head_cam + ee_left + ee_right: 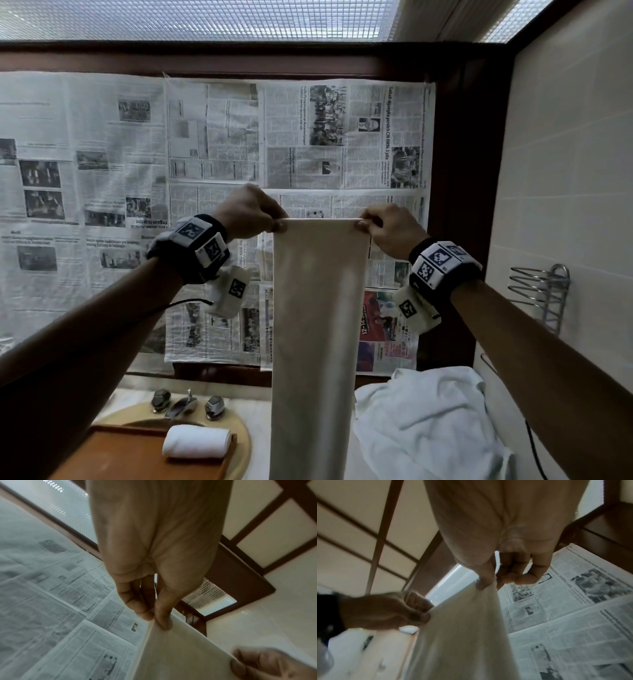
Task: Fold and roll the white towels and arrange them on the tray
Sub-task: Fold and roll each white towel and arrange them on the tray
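Two hands hold one white towel (317, 325) up in front of a wall papered with newspaper (212, 137). The left hand (248, 214) pinches the towel's top left corner between thumb and fingertips, and the right hand (392, 231) pinches the top right corner the same way — the top edge runs taut and level between them. From there the towel hangs straight down as a long, narrow, folded strip, its lower end passing out of the head view at 6 o'clock.

In the left wrist view the left hand (154, 563) shows thumb and forefinger closed on the cloth's edge, with the towel (180, 653) stretching away toward 5 o'clock. In the right wrist view the right hand (498, 547) nips the towel (462, 635) with its thumb, the other fingers curled in beside it.

At 7 o'clock from the hanging towel, a rolled towel (197, 442) lies on a brown wooden tray (130, 455), near the tray's far right corner. The tray sits across a round basin (245, 445) with a metal tap (183, 404) behind it. At 5 o'clock a heap of loose towels (428, 421) lies on the counter, just beside the hanging strip. A wire rack (541, 294) is fixed to the tiled wall at 3 o'clock.
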Motion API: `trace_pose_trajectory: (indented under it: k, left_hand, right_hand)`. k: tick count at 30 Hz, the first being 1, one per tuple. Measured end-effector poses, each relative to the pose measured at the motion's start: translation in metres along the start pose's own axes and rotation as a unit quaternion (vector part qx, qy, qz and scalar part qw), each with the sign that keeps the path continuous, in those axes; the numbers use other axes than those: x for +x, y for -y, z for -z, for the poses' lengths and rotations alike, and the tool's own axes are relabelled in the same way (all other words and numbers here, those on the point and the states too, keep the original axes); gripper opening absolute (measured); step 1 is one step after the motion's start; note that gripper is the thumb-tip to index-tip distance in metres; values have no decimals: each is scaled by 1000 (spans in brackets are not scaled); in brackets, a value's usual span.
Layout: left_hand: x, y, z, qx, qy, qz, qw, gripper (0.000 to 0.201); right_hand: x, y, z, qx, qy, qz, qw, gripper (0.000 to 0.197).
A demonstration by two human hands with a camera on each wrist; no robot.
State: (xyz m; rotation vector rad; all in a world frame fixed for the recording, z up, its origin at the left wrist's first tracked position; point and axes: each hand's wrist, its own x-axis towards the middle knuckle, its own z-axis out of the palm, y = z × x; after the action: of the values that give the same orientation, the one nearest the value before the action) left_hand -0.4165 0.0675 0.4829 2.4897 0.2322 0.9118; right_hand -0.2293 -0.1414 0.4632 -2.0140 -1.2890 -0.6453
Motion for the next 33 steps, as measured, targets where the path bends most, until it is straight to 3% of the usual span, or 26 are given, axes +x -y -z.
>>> trace_pose_trajectory:
  k: [7, 12, 16, 23, 33]
  left_hand:
    - [-30, -14, 16, -237, -8, 0, 971, 31]
    - [-46, -22, 14, -325, 19, -4, 946, 30]
    - [-60, -18, -5, -337, 35, 12, 941, 29]
    - [-88, 38, -73, -317, 96, 105, 938, 32]
    - [-150, 160, -207, -233, 204, 254, 916, 21]
  right_hand:
    - [-31, 22, 24, 197, -47, -14, 979, 21]
    - [-50, 35, 35, 182, -105, 21, 977, 19]
    - [-66, 25, 23, 171, -107, 13, 979, 21]
    - [-116, -24, -43, 167, 13, -30, 985, 20]
    - [-215, -99, -213, 168, 181, -155, 956, 18]
